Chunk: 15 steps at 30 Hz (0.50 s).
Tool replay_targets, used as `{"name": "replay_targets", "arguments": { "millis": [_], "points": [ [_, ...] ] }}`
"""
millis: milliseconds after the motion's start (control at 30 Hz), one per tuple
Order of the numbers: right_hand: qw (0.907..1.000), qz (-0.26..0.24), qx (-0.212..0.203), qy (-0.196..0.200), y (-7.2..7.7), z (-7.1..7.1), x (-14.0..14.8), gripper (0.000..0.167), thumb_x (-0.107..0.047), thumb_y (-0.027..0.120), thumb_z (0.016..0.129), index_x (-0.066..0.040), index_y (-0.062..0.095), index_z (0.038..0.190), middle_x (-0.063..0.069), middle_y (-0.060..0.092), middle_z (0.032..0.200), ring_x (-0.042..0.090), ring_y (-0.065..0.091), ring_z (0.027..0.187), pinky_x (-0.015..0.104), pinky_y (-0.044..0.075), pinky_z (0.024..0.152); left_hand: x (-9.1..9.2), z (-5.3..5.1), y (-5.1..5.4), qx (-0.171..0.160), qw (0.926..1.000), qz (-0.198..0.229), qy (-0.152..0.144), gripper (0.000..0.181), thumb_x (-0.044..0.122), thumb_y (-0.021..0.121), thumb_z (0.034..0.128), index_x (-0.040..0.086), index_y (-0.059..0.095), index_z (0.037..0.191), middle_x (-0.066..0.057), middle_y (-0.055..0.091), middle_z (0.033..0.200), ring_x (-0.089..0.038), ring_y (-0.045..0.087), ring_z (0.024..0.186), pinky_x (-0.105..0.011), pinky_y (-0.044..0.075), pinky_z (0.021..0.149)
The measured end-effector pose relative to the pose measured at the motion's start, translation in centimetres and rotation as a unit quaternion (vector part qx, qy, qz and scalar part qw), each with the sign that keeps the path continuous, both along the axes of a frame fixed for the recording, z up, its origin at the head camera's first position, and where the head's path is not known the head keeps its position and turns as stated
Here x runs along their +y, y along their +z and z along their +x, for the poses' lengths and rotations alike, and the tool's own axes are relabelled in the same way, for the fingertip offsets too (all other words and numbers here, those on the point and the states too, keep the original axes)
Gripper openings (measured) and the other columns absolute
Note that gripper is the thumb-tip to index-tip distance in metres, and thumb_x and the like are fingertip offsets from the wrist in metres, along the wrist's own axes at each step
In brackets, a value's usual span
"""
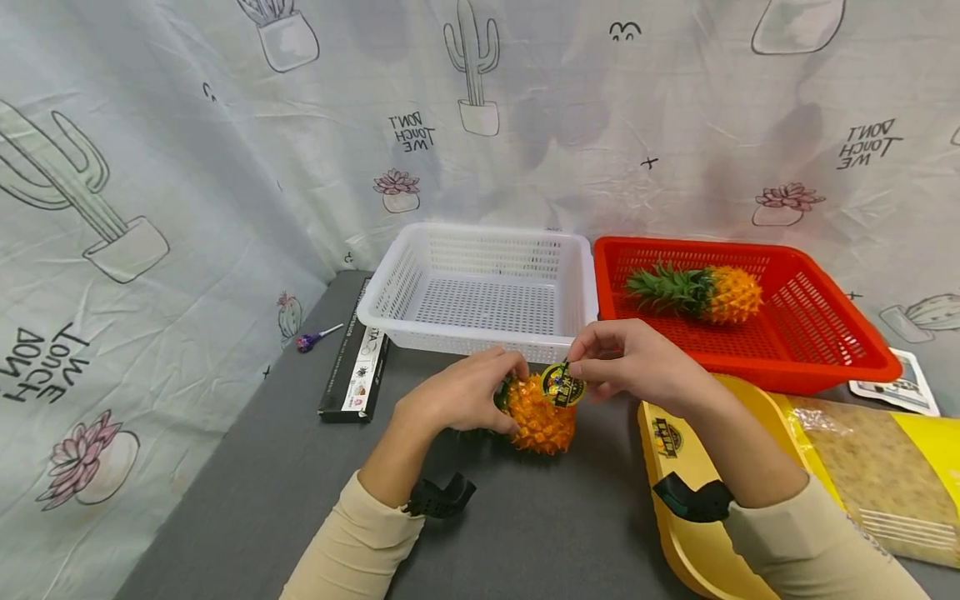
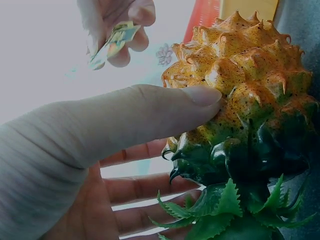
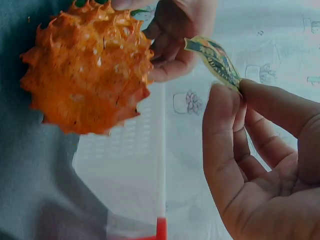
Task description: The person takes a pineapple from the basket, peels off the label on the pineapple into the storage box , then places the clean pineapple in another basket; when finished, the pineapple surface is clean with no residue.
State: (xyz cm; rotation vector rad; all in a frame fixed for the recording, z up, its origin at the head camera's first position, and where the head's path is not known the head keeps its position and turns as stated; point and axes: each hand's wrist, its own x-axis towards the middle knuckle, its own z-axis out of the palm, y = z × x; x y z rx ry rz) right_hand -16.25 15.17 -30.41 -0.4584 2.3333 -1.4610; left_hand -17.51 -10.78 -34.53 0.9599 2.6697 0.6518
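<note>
An orange artificial pineapple (image 1: pixel 542 421) with green leaves lies on the dark table. My left hand (image 1: pixel 468 392) grips it near its leafy end, thumb on the spiky skin (image 2: pixel 250 75) and the other fingers around the far side. Between thumb and forefinger my right hand (image 1: pixel 633 367) pinches a round black-and-yellow sticker (image 1: pixel 562 385). In the right wrist view the sticker (image 3: pixel 217 59) looks curled and stands apart from the fruit (image 3: pixel 90 70).
Behind the hands stand a white basket (image 1: pixel 480 340) and a red basket (image 1: pixel 795 375) with another pineapple (image 1: pixel 731 294) in it. A yellow tray (image 1: pixel 678 546) bearing a similar sticker (image 1: pixel 666 437) and a yellow packet (image 1: pixel 877 475) lie right. A black box (image 1: pixel 348 375) and lollipop (image 1: pixel 307 342) lie left.
</note>
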Motion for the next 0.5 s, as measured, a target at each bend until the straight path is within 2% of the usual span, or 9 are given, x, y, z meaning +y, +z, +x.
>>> {"name": "replay_targets", "arguments": {
  "millis": [233,500],
  "points": [
    [1.0000,0.009,-0.002,-0.002,0.5,0.0,1.6,0.023,-0.021,0.076,0.094,-0.002,0.068,0.104,0.017,0.068,0.099,0.031,0.070,0.079,0.040,0.063,0.070,-0.1,0.0,-0.1,-0.006,1.0000,0.001,0.001,0.056,0.024,0.090,0.0773,0.015,0.059,0.123,0.000,0.060,0.120,-0.018,0.057,0.106,-0.036,0.048,0.094],
    [0.9991,0.037,-0.009,0.020,1.6,0.4,4.3,0.024,-0.022,0.075,0.095,-0.002,0.067,0.105,0.014,0.067,0.096,0.031,0.067,0.075,0.040,0.061,0.070,-0.2,0.1,-0.1,-0.013,0.9999,0.000,0.008,0.056,0.025,0.090,0.0781,0.017,0.059,0.125,0.001,0.060,0.122,-0.018,0.057,0.107,-0.037,0.048,0.094]
  ]
}}
